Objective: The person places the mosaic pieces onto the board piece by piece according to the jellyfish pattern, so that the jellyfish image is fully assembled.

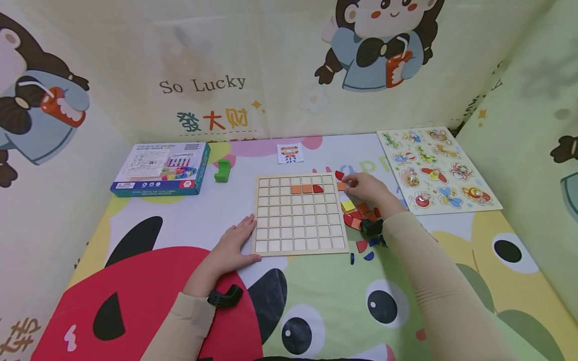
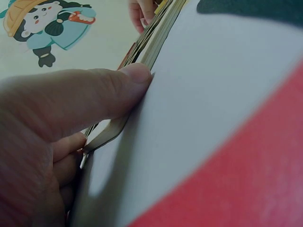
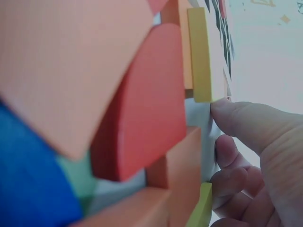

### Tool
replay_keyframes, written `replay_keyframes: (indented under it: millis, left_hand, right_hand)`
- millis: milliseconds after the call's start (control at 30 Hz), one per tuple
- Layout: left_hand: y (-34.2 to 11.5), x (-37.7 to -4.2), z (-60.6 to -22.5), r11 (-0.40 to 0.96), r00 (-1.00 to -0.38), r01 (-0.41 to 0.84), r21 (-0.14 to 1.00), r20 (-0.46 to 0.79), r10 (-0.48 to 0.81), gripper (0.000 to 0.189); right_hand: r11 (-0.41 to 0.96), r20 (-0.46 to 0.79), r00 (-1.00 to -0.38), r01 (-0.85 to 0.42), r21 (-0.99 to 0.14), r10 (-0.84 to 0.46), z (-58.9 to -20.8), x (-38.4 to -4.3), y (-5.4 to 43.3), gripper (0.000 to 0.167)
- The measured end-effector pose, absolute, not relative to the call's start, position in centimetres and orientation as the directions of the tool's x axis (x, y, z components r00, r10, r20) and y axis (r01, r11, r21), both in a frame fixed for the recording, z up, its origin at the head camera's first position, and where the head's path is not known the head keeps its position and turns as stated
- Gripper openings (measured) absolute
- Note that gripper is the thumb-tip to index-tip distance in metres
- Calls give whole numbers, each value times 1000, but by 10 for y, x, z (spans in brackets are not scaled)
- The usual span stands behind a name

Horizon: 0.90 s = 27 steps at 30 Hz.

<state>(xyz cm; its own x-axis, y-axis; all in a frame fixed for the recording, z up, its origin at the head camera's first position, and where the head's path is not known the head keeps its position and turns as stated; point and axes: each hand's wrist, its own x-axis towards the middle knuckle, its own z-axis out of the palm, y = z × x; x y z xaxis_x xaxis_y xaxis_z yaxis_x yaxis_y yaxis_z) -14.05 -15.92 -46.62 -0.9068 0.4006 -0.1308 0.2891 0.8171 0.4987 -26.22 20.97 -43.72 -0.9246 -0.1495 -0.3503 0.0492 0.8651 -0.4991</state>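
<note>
A wooden grid board [image 1: 300,214] lies flat on the table. Two orange squares [image 1: 301,189] and a red quarter-round piece [image 1: 318,188] sit in one of its upper rows. My left hand [image 1: 232,248] rests at the board's left edge, fingers extended; in the left wrist view the thumb [image 2: 104,92] touches the board's side. Just past the right edge, my right hand [image 1: 368,189] has bent fingers at an orange piece [image 1: 341,186]. Whether it pinches that piece is hidden. Close by lie a yellow piece [image 1: 348,206] and a red piece [image 3: 151,99].
Several loose orange, red and blue pieces [image 1: 369,256] lie right of the board. Behind it is a small pattern card [image 1: 290,153]. A printed box [image 1: 160,169] and a green block [image 1: 223,171] stand at the left. An insect picture board [image 1: 435,170] lies far right.
</note>
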Motion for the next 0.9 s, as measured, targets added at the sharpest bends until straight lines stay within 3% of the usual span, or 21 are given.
replay_keyframes:
  millis: [367,567,900]
  left_hand:
    - [-159,-140,-466,823,-910,287,491,-129,394,97]
    - [-159,-140,-466,823,-909,289,489,-130,397,97]
    - [-159,-141,-467,820,-907,294,490,-126,401,96]
  right_hand:
    - [860,-342,-924,32,-510,-169,-438,-261,211,36]
    - [854,-339,-935,90,-512,-105,-431,-260,208,39]
    - [789,-267,-957,76,-610,-114,-421,-266,177,36]
